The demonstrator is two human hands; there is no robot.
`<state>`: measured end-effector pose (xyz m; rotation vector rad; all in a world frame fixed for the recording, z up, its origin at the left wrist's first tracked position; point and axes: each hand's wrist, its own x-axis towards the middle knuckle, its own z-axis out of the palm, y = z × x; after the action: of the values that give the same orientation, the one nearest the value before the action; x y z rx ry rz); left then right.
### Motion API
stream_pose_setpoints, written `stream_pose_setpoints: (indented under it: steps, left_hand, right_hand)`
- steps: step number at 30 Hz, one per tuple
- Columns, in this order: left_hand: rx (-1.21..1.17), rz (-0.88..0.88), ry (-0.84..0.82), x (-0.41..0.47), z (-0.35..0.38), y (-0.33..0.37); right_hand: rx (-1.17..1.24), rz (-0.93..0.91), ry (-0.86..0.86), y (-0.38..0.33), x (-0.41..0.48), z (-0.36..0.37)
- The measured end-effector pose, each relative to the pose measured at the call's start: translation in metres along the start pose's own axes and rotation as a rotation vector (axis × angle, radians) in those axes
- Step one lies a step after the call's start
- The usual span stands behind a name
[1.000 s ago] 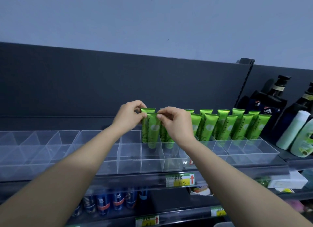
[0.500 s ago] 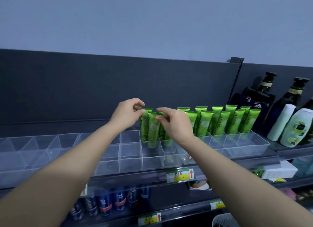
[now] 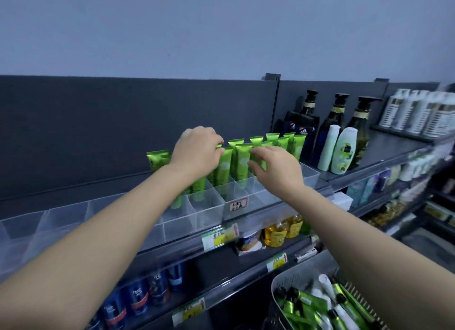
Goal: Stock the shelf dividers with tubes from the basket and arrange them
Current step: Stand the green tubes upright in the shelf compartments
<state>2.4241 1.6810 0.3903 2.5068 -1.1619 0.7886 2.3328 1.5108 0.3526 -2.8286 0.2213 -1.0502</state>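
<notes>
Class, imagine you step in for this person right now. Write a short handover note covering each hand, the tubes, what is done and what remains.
Hands: the left hand has its fingers curled over the top of a green tube standing in the dividers. The right hand has loosely curled fingers beside the neighbouring tubes; whether it holds one is unclear.
Done: the right-hand compartments hold upright tubes.
Left: the compartments further left hold none, and the basket at lower right has more tubes. Probably straighten this row, then fill leftward.

bare forearms (image 3: 103, 233), bare hands (image 3: 197, 152)
</notes>
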Motion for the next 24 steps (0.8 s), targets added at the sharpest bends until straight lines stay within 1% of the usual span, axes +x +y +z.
stream_pose_setpoints:
  steps: [4,9,12,20,24]
  left_hand:
    - [0.103,0.139,-0.071,0.012,0.024,0.052]
    - [0.070,0.282,-0.133,0.010,0.060,0.123]
    - [0.053,0.320,-0.182,0.006,0.081,0.156]
    - [0.095,0.372,-0.412,-0.023,0.157,0.237]
    - [0.095,0.343,-0.520,-0.045,0.198,0.262]
  right_hand:
    - [-0.158,0.113,-0.153,0.048,-0.030,-0.015]
    - [-0.300,0.276,-0.355,0.112,-0.072,-0.034]
    - [-0.341,0.327,-0.430,0.141,-0.097,-0.041]
    - [-0.350,0.420,-0.636,0.218,-0.176,-0.039]
    - [-0.326,0.430,-0.731,0.243,-0.211,-0.025]
